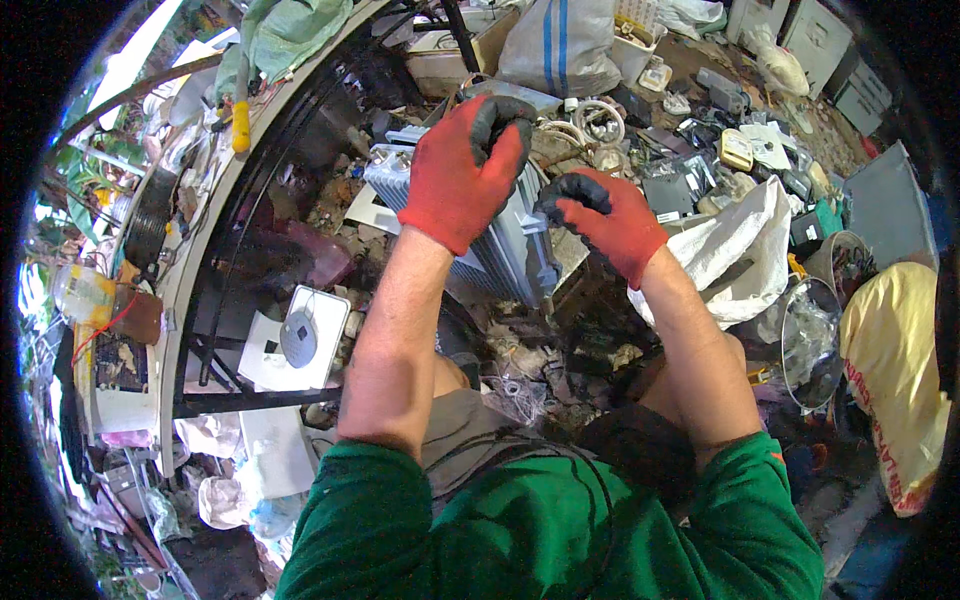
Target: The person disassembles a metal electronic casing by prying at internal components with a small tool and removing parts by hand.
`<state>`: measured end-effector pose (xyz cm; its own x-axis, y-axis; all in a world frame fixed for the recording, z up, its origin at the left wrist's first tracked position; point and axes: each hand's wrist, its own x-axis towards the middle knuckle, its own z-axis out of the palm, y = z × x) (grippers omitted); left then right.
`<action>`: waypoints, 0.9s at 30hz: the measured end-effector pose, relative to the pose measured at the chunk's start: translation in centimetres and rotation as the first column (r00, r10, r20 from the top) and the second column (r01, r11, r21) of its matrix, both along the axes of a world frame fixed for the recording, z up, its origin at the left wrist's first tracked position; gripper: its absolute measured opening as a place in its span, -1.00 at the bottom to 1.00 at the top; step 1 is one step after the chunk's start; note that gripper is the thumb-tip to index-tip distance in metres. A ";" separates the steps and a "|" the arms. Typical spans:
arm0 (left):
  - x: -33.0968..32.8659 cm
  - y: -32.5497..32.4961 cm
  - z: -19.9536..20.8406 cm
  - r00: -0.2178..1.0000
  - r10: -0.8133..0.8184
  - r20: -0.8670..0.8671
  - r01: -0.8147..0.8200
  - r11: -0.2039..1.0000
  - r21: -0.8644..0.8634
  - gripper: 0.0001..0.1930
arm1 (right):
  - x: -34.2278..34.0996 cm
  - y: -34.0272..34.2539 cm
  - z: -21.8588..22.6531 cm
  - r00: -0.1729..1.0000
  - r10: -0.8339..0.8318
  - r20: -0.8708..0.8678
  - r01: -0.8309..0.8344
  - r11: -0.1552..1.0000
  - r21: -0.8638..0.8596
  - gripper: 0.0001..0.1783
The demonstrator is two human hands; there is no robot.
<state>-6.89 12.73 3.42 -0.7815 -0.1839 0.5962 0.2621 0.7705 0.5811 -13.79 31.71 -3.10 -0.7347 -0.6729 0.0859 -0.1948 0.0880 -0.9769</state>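
Both my hands wear red work gloves with black-coated fingers. Below and between them stands a grey finned metal housing [505, 265], its ribbed side partly hidden by my left forearm. My left hand [465, 170] is raised over the housing's upper part with its fingers curled in; anything inside them is hidden. To its right, my right hand [610, 225] hangs close by the housing's right edge. Its thumb and fingers are bent together, and I cannot see what, if anything, is pinched there. Whether either hand touches the metal is unclear.
A black-framed table [205, 250] curves along the left, with a yellow-handled tool [241, 125] on it. A white sack [735, 250] lies to the right, near a yellow sack [895, 370]. Electronic scrap [690, 180] and a coiled cable [600, 122] lie beyond my hands.
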 end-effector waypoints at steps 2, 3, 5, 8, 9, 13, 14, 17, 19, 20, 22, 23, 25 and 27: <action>0.1 0.3 0.1 1.000 -0.007 -0.015 0.008 0.999 0.046 -0.79 | -0.1 0.2 0.0 0.999 0.002 -0.049 -0.002 1.000 0.002 -0.68; 0.2 0.3 0.1 0.999 0.006 -0.032 -0.005 0.999 0.032 -0.79 | -0.3 0.2 -0.1 0.999 0.010 -0.052 -0.011 1.000 -0.015 -0.68; 0.3 0.3 0.1 0.997 0.030 -0.064 -0.030 1.000 0.006 -0.80 | -0.3 0.2 -0.2 0.999 0.032 -0.007 -0.033 0.997 -0.065 -0.66; 0.4 0.4 0.3 0.998 0.022 -0.052 -0.021 1.000 0.012 -0.79 | -0.6 -0.1 -1.2 0.999 0.006 -0.051 -0.009 0.999 -0.040 -0.65; 0.4 0.4 0.2 0.998 0.019 -0.057 -0.018 1.000 0.024 -0.79 | -0.6 -0.1 -1.3 0.996 -0.001 -0.087 -0.001 1.000 -0.020 -0.64; 0.3 0.2 0.0 0.998 0.017 -0.068 -0.013 0.999 0.053 -0.79 | 0.6 -0.1 0.4 0.995 -0.075 -0.070 0.069 0.993 -0.091 -0.62; 0.4 0.1 0.0 0.997 0.019 -0.069 -0.015 0.998 0.057 -0.79 | 1.0 -0.2 1.0 0.994 -0.102 -0.023 0.098 0.985 -0.142 -0.61; 0.2 0.2 0.3 0.999 0.026 -0.027 -0.023 0.995 0.097 -0.74 | -0.2 0.4 0.4 0.996 -0.088 0.009 0.088 0.979 -0.183 -0.63; 0.2 -0.2 -0.2 0.998 0.049 -0.042 -0.047 0.997 0.053 -0.69 | -1.3 -0.2 -0.1 0.999 -0.035 0.024 0.039 0.982 -0.184 -0.64; 0.1 -0.4 -0.5 0.996 0.072 -0.057 -0.070 0.997 0.025 -0.67 | -1.9 0.5 -0.5 0.998 -0.038 0.045 0.045 0.985 -0.164 -0.66; 0.1 -0.3 -1.3 0.995 0.101 -0.006 -0.101 0.991 0.091 -0.55 | -2.6 0.8 -0.5 0.989 -0.042 0.139 0.079 0.959 -0.274 -0.71; -0.3 -0.5 -2.2 0.994 0.104 -0.033 -0.104 0.995 0.007 -0.53 | -3.1 1.5 -0.1 0.963 -0.246 0.109 0.266 0.930 -0.254 -0.69; -0.6 0.1 -2.1 0.995 0.088 -0.043 -0.088 0.996 0.004 -0.51 | -4.4 2.5 1.4 0.910 -0.396 0.120 0.409 0.820 -0.400 -0.70; -1.0 0.5 -1.4 1.000 0.018 0.005 -0.018 0.998 0.053 -0.56 | -3.1 2.2 5.9 0.935 -0.355 0.011 0.313 0.811 -0.494 -0.71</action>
<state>-7.87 13.26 1.98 -0.7805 -0.2293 0.5817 0.2454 0.7433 0.6223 -16.90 33.95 2.76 -0.8834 -0.2452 0.3995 -0.3173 -0.3145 -0.8947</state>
